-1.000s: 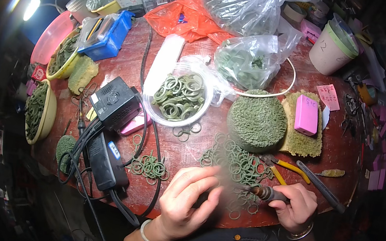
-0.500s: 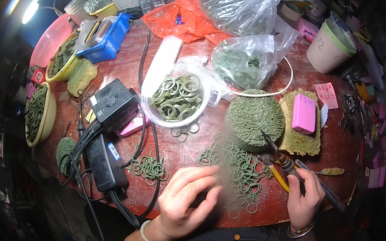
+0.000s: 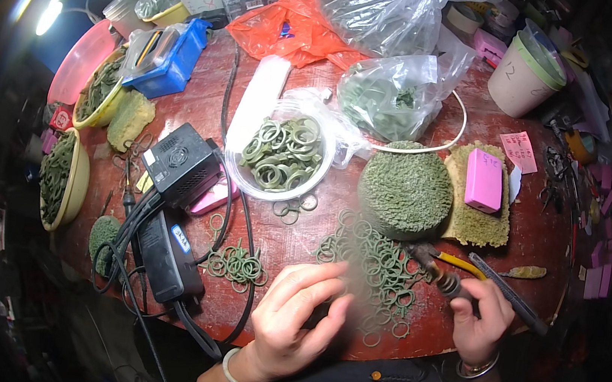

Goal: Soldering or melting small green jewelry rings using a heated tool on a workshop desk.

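Note:
My left hand (image 3: 291, 321) is curled at the front of the table, beside scattered small green rings (image 3: 386, 283); a blurred greyish patch obscures whatever its fingertips hold. My right hand (image 3: 479, 324) grips a handheld tool like a soldering iron (image 3: 447, 279), angled up and leftward toward the lower edge of a round, rough green pad (image 3: 404, 191). Yellow-handled pliers (image 3: 464, 263) and a long dark rod (image 3: 513, 297) lie just beyond that hand. More rings (image 3: 236, 270) sit to the left, and a clear tub (image 3: 279, 158) of thicker green rings stands behind.
A black power unit (image 3: 177, 165) with cables occupies the left. Basins (image 3: 68, 194) of green pieces line the left edge. Plastic bags (image 3: 389, 95), a red bag (image 3: 287, 27), a blue box (image 3: 173, 63) and a pail (image 3: 522, 80) are at the back. A pink block (image 3: 482, 181) rests on a sponge.
My right hand and the tool rose rightward from near my left hand onto the green pad, then the tool's front dipped slightly toward the rings. My left hand has barely moved.

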The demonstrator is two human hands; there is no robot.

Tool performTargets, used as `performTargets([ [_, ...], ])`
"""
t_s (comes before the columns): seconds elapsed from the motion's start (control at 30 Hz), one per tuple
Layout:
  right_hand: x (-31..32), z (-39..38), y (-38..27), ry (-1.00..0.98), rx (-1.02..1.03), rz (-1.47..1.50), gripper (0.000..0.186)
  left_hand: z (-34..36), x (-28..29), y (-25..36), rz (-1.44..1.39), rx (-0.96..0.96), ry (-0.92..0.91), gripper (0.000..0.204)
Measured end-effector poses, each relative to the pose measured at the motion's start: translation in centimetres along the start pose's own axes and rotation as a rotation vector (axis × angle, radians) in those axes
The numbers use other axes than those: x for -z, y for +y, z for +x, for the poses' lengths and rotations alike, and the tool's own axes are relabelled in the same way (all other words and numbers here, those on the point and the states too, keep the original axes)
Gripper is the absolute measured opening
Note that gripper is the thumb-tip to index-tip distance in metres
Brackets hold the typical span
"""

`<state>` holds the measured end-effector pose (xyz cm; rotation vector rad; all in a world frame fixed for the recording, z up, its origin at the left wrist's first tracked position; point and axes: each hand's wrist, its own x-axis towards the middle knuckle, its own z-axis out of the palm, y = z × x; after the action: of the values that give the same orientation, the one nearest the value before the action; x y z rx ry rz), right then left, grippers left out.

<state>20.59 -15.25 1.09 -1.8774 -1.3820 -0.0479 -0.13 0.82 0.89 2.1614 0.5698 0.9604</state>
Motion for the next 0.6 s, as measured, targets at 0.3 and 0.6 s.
performTargets([
  [0.3,-0.01,-0.08,-0.08,-0.158,0.105,0.046,0.033,-0.02,-0.01,-0.09,-0.015,0.005,0.001,0.023],
  [0.6,-0.04,-0.28,0.01,-0.151,0.119,0.051,0.034,-0.28,0.38,-0.13,-0.181,0.119,-0.057,0.023],
])
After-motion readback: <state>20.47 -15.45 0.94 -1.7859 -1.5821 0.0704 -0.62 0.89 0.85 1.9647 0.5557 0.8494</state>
